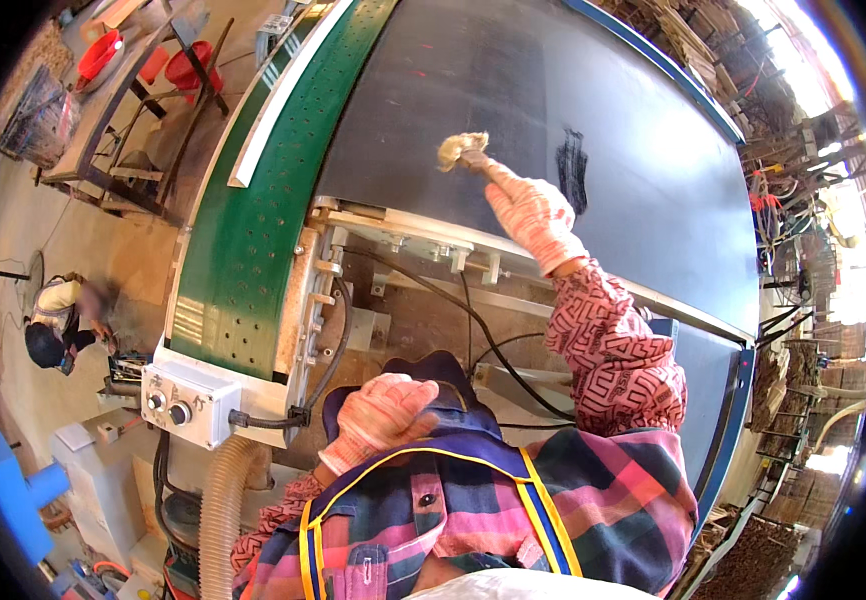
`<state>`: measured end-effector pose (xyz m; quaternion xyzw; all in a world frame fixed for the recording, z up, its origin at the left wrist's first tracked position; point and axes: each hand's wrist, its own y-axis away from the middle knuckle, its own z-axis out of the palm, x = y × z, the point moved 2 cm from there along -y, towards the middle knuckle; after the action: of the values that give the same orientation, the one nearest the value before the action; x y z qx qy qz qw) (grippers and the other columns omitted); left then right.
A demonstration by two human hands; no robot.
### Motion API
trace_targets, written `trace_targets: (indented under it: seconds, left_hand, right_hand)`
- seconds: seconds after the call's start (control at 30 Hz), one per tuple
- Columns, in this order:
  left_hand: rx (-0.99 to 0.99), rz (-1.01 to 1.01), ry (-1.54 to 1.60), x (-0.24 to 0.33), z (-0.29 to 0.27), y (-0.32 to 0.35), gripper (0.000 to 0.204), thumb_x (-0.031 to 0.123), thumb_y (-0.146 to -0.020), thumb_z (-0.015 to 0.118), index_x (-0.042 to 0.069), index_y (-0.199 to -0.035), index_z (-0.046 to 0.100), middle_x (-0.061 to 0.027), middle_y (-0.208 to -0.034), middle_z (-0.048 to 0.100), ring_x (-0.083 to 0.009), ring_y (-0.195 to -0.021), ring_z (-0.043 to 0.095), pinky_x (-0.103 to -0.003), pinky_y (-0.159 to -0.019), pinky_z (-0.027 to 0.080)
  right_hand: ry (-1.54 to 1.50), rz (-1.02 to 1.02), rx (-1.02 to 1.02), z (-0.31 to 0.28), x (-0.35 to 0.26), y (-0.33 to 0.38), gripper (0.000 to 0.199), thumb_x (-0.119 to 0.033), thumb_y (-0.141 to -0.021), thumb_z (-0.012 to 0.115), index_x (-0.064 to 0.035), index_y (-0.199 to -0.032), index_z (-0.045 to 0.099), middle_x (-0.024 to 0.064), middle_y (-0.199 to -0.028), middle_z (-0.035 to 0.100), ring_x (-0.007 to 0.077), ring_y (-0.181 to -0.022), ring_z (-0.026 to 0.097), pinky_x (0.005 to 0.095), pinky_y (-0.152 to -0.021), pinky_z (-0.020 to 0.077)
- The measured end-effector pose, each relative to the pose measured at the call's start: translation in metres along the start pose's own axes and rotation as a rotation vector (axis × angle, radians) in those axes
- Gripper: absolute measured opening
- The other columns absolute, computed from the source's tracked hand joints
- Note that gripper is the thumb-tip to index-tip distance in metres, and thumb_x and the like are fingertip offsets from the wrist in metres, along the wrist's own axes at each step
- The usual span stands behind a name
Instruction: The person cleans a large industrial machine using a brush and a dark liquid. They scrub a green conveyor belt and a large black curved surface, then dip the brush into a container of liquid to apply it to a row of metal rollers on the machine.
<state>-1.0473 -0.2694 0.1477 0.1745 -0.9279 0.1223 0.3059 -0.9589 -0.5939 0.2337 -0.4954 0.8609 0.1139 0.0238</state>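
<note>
1. We find the gloved right hand (535,218) with its fingers wrapped around the handle of a pale-headed brush (461,150), which projects past the fingertips over a black belt (433,90). We cannot confirm contact.
2. We record a dark smear (572,170) just right of those fingers; a rightward swing could drag the knuckles through it.
3. We note the gloved left hand (383,415) near the apron (463,425), fingers curled; whether they grasp anything, we cannot tell.
4. We judge that a moving belt could snag the right fingers or the loose sleeve (613,350) behind them; a slack grip could drop the brush.
</note>
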Motion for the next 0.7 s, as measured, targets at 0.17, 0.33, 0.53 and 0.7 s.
trace_targets:
  seconds: [0.17,0.33,0.53,0.7]
  left_hand:
    - [0.141,-0.055,0.077,-0.010,-0.007,-0.004,0.051,0.041,-0.084,0.073,0.016,-0.127,0.060,-0.0049,-0.116,0.067,-0.0307,-0.112,0.063,-0.045,-0.092,0.053]
    - [0.363,-0.046,-0.026,-0.027,0.002,-0.036,0.056,0.036,-0.074,0.082,0.014,-0.122,0.063,-0.0035,-0.116,0.067,-0.0257,-0.102,0.066,-0.039,-0.087,0.057]
    - [0.707,-0.218,-0.024,-0.041,-0.017,-0.087,0.056,0.019,-0.078,0.076,0.009,-0.131,0.060,-0.0131,-0.122,0.064,-0.0373,-0.110,0.061,-0.048,-0.092,0.053]
    - [0.696,-0.255,-0.151,-0.052,-0.021,-0.140,0.056,0.032,-0.082,0.073,0.010,-0.131,0.058,-0.0167,-0.130,0.057,-0.0395,-0.112,0.056,-0.054,-0.093,0.050]
  right_hand:
    - [0.176,-0.096,0.087,0.024,-0.028,-0.079,0.027,-0.026,-0.098,0.048,-0.0185,-0.121,0.061,0.0193,-0.094,0.073,0.0374,-0.092,0.073,0.0522,-0.074,0.0585]
    - [0.194,0.005,0.270,0.000,0.023,-0.306,0.031,-0.027,-0.095,0.047,-0.0172,-0.114,0.070,0.0106,-0.110,0.073,0.0344,-0.105,0.069,0.0569,-0.080,0.0570]
    - [0.257,-0.238,-0.054,-0.008,-0.015,-0.214,0.045,-0.028,-0.097,0.048,-0.0182,-0.141,0.054,0.0187,-0.103,0.073,0.0393,-0.101,0.070,0.0497,-0.083,0.0576]
    - [0.307,-0.312,0.021,-0.018,0.005,-0.261,0.032,-0.029,-0.099,0.044,-0.0173,-0.124,0.060,0.0183,-0.105,0.072,0.0390,-0.099,0.070,0.0526,-0.085,0.0561]
